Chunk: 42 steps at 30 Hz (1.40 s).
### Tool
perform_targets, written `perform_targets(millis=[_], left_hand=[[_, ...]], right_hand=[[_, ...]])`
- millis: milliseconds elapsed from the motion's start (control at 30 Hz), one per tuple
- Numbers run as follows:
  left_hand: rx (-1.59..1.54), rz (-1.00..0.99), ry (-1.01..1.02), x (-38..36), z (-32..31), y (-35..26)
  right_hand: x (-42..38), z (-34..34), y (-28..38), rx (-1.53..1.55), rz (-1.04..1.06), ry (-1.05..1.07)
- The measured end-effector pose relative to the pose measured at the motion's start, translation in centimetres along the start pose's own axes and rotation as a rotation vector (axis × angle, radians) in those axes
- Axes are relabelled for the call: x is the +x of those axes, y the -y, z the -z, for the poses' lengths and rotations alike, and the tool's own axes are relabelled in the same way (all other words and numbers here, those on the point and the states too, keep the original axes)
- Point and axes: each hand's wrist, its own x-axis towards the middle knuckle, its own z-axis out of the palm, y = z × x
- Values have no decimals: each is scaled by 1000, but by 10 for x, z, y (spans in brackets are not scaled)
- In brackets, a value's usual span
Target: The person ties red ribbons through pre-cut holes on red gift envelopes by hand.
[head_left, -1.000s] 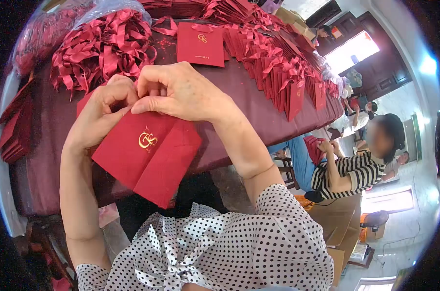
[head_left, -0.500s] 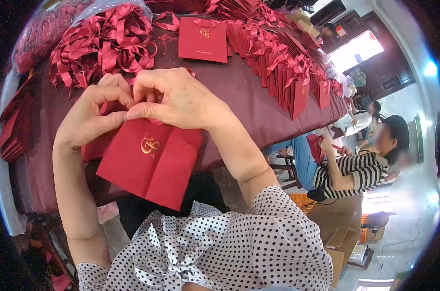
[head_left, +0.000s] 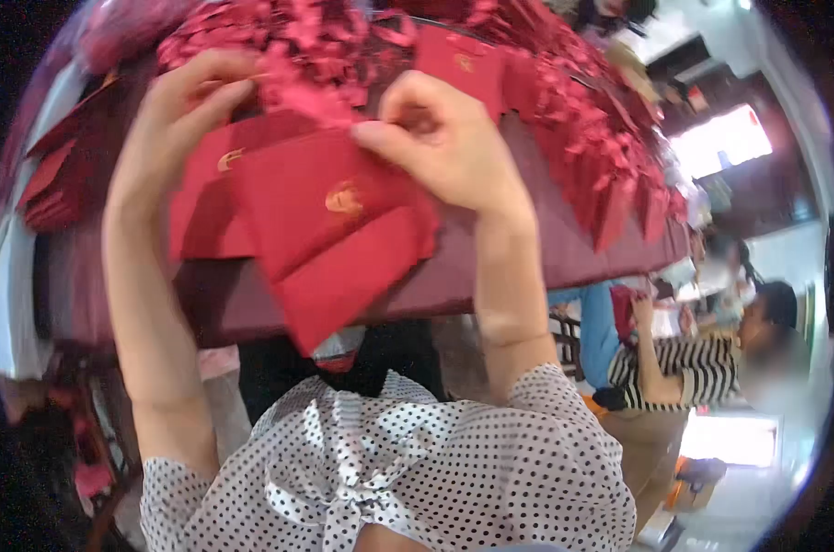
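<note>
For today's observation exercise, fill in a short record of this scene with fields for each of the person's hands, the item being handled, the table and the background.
Left hand: raised at the upper left edge of the red paper bag, fingers near the ribbon pile
Right hand: pinching the bag's top edge
Red paper bag: flat, gold emblem facing up, tilted over the table edge
Ribbon pile: red, blurred, behind the hands
Table: dark red cover
Background: seated person in a striped top

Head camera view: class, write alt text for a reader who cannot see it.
Two bare hands lift a folded red paper bag with a gold logo above a maroon table; the right hand pinches its top edge, the left hand is beside it. The picture is motion-blurred.
</note>
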Motion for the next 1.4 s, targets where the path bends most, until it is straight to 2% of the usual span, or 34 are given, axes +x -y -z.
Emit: perform_targets(millis=[33,100,133,167,200,233,300,333,367,433,500,567,600,667,700,767,800,867,900,967,1000,1067,1233,1300,1333,1400], left_hand=[[57,17,12,-2,-4,0],[-153,-7,-169,1,-25,3],[-248,25,-146,0,-24,-9],[-317,27,-69,-5,-28,-19],[-267,97,158,-9,-22,-23],[15,-30,238,-11,-20,-23],[80,-102,285,-12,-19,-30],[-189,-22,316,-12,-18,-32],[-189,-20,317,-12,-19,-33],[78,-146,348,-13,-14,-33],[36,-103,373,-11,-18,-29],[-247,93,220,-10,-25,-15],[-280,147,183,-10,-25,-13],[-301,207,128,-7,-24,-11],[-325,271,72,-7,-23,-10],[-321,274,60,-5,-24,-4],[-341,334,56,-4,-24,-2],[-363,392,59,-4,-27,-2],[-371,381,32,-4,-30,-2],[-378,368,4,-6,-31,-2],[-353,349,14,-5,-31,0],[-323,328,26,-4,-33,2],[-452,297,45,-4,-41,4],[-401,276,26,-5,-45,9],[-317,243,18,-5,-47,9],[-179,193,41,-7,-54,6]], right_hand=[[-2,2,5,-22,-74,13],[-1,0,-3,3,-87,19],[1,-3,-2,-12,-94,17],[1,-3,-3,-36,-157,17],[2,-5,-3,-25,-148,21],[1,-5,-3,-18,-138,14],[2,-4,-3,-32,-133,6],[2,-4,-3,-31,-132,7],[2,-1,-4,-18,-146,6],[2,-3,-4,-4,-155,-4],[4,-4,-7,-134,-102,-71],[3,3,-8,-85,-58,-156],[3,11,-11,-130,35,-168],[-3,31,-9,-316,-51,-141],[-7,45,-24,-163,-138,-38],[-12,72,-24,-153,-333,77],[-17,84,-28,-114,-212,30],[-31,102,-38,257,-84,-152],[-35,108,-42,588,32,-66],[-33,114,-51,1009,268,62],[-28,112,-53,1076,299,46],[-29,104,-54,1044,268,-183],[-24,92,-41,905,167,-266],[-17,78,-28,498,48,-320],[-11,65,-13,11,61,-368],[6,34,10,-132,302,-286]])
